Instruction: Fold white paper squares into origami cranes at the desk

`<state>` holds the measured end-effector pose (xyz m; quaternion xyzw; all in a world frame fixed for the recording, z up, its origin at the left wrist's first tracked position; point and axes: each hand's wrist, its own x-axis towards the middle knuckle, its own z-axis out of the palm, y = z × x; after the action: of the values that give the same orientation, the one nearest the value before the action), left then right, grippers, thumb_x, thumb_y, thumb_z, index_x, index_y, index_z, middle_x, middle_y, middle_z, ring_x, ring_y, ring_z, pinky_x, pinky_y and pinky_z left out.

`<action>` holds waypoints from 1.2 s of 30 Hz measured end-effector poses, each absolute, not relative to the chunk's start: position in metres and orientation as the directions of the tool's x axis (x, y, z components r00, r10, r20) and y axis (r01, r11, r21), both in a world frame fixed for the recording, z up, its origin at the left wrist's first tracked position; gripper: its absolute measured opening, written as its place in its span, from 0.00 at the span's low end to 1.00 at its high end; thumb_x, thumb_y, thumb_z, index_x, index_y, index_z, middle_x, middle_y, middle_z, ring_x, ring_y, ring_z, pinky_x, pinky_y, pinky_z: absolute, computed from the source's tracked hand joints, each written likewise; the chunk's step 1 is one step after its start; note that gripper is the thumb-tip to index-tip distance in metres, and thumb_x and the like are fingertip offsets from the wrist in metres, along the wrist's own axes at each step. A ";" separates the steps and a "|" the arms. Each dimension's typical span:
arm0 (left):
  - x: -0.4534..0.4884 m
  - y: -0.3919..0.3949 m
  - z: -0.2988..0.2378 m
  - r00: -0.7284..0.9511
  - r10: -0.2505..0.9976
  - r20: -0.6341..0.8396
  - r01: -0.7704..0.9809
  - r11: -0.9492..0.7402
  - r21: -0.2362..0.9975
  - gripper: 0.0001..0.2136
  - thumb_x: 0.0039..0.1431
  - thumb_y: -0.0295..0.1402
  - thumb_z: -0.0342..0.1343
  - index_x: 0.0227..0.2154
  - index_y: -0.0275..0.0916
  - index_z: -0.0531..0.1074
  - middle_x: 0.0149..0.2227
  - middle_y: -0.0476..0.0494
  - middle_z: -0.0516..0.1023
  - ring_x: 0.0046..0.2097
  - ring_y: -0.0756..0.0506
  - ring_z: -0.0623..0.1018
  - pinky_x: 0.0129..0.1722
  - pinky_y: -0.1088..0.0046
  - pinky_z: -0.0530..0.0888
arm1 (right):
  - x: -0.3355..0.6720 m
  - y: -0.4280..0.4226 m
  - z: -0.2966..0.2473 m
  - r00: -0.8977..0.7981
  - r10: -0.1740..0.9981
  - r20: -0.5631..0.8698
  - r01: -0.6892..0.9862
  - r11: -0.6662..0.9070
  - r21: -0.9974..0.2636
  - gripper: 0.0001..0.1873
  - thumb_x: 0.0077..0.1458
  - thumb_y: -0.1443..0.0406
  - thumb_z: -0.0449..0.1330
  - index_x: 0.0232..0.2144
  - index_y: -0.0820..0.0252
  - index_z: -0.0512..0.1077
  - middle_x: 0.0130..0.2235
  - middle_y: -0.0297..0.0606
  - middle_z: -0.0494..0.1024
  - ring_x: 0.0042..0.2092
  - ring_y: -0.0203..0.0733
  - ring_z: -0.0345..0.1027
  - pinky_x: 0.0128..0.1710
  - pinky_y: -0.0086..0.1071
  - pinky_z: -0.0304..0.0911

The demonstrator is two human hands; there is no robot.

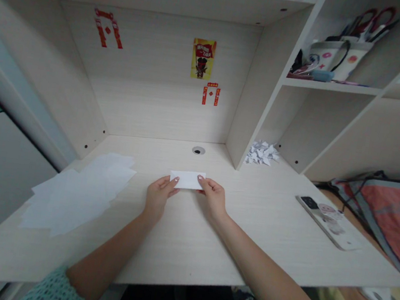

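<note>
A small folded white paper point(187, 179) lies flat near the middle of the pale wooden desk point(187, 238). My left hand point(158, 196) pinches its left edge with thumb and fingertips. My right hand point(212, 197) presses on its right edge, fingers curled over the paper. Both forearms reach in from the near edge of the desk.
A loose stack of white sheets point(77, 192) lies at the left. A phone point(328, 222) rests at the right. Crumpled folded paper pieces point(261, 153) sit in the shelf nook. Mugs with scissors point(340, 55) stand on the upper right shelf. A bed cover point(392, 219) lies beyond the desk's right edge.
</note>
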<state>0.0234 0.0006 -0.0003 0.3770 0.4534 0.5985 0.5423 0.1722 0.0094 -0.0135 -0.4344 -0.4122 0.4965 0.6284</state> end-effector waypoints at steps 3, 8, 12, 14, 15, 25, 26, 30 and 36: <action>0.024 0.000 0.001 -0.132 0.990 -0.045 -0.300 0.004 0.954 0.17 0.42 0.37 0.63 0.35 0.32 0.74 0.39 0.40 0.77 0.38 0.47 0.77 0.39 0.70 0.75 | 0.172 0.010 -0.014 0.164 0.982 0.095 -0.259 0.136 -0.956 0.18 0.42 0.51 0.61 0.25 0.61 0.76 0.27 0.37 0.75 0.29 0.38 0.64 0.27 0.29 0.59; 0.025 0.000 0.003 -0.131 0.989 -0.071 -0.287 0.031 0.957 0.17 0.41 0.38 0.64 0.34 0.31 0.74 0.37 0.40 0.77 0.38 0.46 0.76 0.39 0.70 0.75 | 0.173 0.010 -0.014 0.165 0.982 0.092 -0.261 0.133 -0.956 0.18 0.43 0.52 0.61 0.25 0.61 0.76 0.26 0.36 0.75 0.28 0.37 0.63 0.26 0.28 0.58; 0.025 0.001 0.000 -0.118 0.991 -0.067 -0.280 0.031 0.959 0.17 0.42 0.37 0.63 0.34 0.31 0.74 0.39 0.39 0.77 0.39 0.46 0.76 0.39 0.70 0.75 | 0.174 0.010 -0.015 0.174 0.980 0.095 -0.250 0.137 -0.958 0.18 0.43 0.52 0.61 0.25 0.62 0.76 0.25 0.36 0.74 0.27 0.36 0.62 0.24 0.28 0.56; 0.024 0.002 -0.001 -0.097 0.993 -0.066 -0.272 0.037 0.962 0.17 0.42 0.37 0.63 0.35 0.32 0.74 0.40 0.39 0.77 0.40 0.46 0.76 0.40 0.69 0.75 | 0.174 0.009 -0.015 0.187 0.978 0.096 -0.238 0.140 -0.961 0.18 0.43 0.52 0.61 0.24 0.62 0.76 0.24 0.35 0.74 0.26 0.35 0.61 0.23 0.27 0.55; 0.024 0.002 -0.001 -0.085 0.994 -0.069 -0.266 0.044 0.963 0.17 0.42 0.37 0.63 0.36 0.33 0.75 0.41 0.39 0.77 0.41 0.45 0.76 0.41 0.69 0.75 | 0.175 0.009 -0.015 0.194 0.976 0.097 -0.231 0.142 -0.963 0.18 0.43 0.51 0.61 0.24 0.62 0.75 0.24 0.35 0.73 0.26 0.35 0.60 0.23 0.27 0.55; 0.016 0.004 -0.003 0.131 0.984 -0.125 -0.072 0.135 0.988 0.13 0.37 0.32 0.66 0.30 0.34 0.77 0.32 0.39 0.80 0.32 0.45 0.78 0.38 0.68 0.74 | 0.185 0.015 -0.012 0.217 0.968 0.128 -0.149 0.163 -0.975 0.17 0.41 0.53 0.62 0.22 0.62 0.75 0.20 0.33 0.72 0.23 0.34 0.58 0.22 0.27 0.52; 0.016 0.004 -0.003 0.133 0.983 -0.129 -0.070 0.139 0.988 0.13 0.37 0.32 0.66 0.29 0.34 0.77 0.31 0.39 0.80 0.31 0.45 0.78 0.36 0.68 0.75 | 0.186 0.015 -0.011 0.209 0.969 0.134 -0.134 0.164 -0.977 0.17 0.41 0.53 0.63 0.21 0.62 0.75 0.20 0.33 0.72 0.22 0.33 0.58 0.22 0.28 0.51; 0.016 0.005 -0.002 0.134 0.983 -0.127 -0.048 0.135 0.990 0.12 0.36 0.32 0.67 0.28 0.33 0.77 0.29 0.37 0.80 0.29 0.45 0.78 0.33 0.69 0.75 | 0.187 0.016 -0.008 0.199 0.967 0.160 -0.103 0.183 -0.978 0.16 0.40 0.54 0.63 0.23 0.63 0.76 0.21 0.35 0.73 0.22 0.34 0.59 0.22 0.28 0.52; 0.022 0.002 0.000 0.107 0.989 -0.101 -0.108 0.112 0.988 0.12 0.37 0.34 0.67 0.27 0.33 0.76 0.29 0.38 0.80 0.29 0.45 0.78 0.35 0.67 0.76 | 0.187 0.013 -0.002 0.185 0.969 0.166 -0.104 0.187 -0.977 0.18 0.41 0.52 0.62 0.26 0.63 0.75 0.20 0.34 0.72 0.21 0.33 0.59 0.19 0.26 0.53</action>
<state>0.0219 0.0021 -0.0003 0.4679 0.4706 0.4744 0.5784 0.1868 0.0130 -0.0023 -0.4643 -0.4657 0.4367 0.6139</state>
